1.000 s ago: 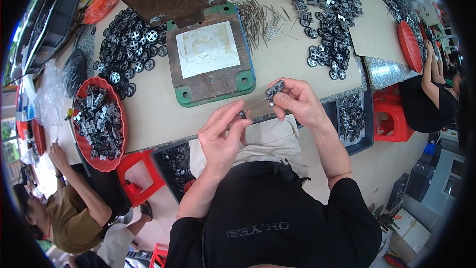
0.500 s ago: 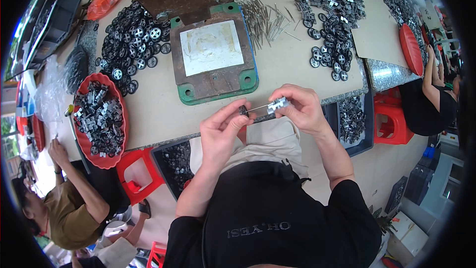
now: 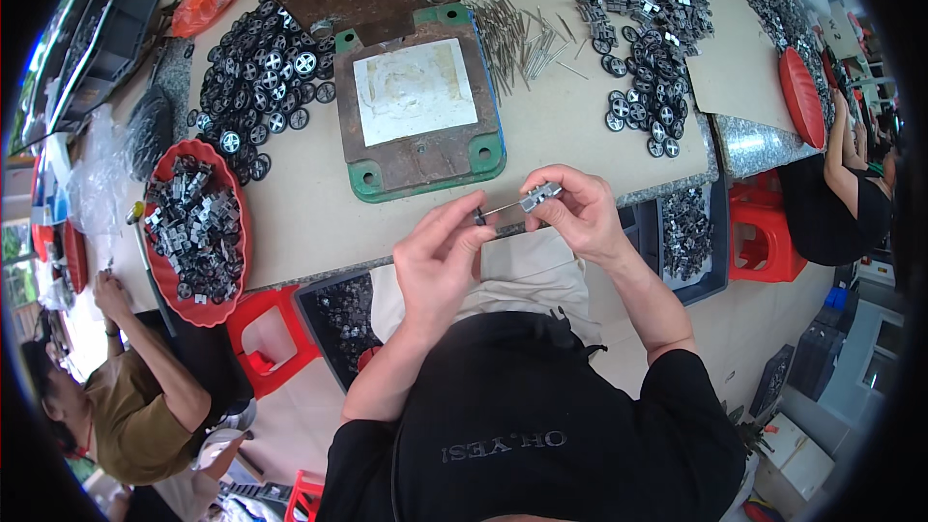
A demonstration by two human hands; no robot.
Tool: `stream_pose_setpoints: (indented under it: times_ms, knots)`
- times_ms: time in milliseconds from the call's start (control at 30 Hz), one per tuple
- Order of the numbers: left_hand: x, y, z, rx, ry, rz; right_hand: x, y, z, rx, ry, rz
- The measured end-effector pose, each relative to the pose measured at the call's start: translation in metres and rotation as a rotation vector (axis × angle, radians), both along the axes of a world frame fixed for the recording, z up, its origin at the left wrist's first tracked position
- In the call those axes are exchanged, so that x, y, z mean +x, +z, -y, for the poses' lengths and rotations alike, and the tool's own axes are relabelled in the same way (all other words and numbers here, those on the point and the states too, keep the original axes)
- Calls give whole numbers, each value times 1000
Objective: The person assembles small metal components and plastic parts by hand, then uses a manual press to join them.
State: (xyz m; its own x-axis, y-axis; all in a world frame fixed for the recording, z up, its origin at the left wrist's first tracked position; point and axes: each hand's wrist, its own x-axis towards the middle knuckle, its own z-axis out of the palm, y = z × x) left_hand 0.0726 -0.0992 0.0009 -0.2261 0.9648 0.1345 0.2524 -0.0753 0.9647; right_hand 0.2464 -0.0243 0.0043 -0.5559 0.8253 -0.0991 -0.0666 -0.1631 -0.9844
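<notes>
1. Rod (image 3: 504, 206) is held between the hands, by the near edge of the counter (image 3: 300, 237); its long axis is pointed from about half past eight to half past two.
2. By the left hand (image 3: 430, 256), a small dark piece (image 3: 478, 218), perhaps a wheel seen edge-on, is pinched at the rod's lower end.
3. By the right hand (image 3: 585, 217), a grey block (image 3: 541, 195) is clasped between thumb and fingers at the other end, slanted nearly in line with the rod.
4. From the left grip, the block is found just beyond the rod, toward half past two. Whether the rod has entered it cannot be told.
5. Toward eleven o'clock from both hands, a base (image 3: 420, 152) is set.
</notes>
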Motion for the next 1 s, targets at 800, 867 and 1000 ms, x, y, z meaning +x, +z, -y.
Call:
stream_pose_setpoints:
  times_ms: [800, 867, 1000]
  knots:
    - [2, -3, -1, 205, 13, -148, 4, 5, -7, -22, 10, 41]
    - [-6, 1, -4, -371, -66, 797, 7, -3, -12, 636, 14, 144]
    - [-5, -6, -3, -315, -62, 822, 3, 3, -8, 504, 9, 193]
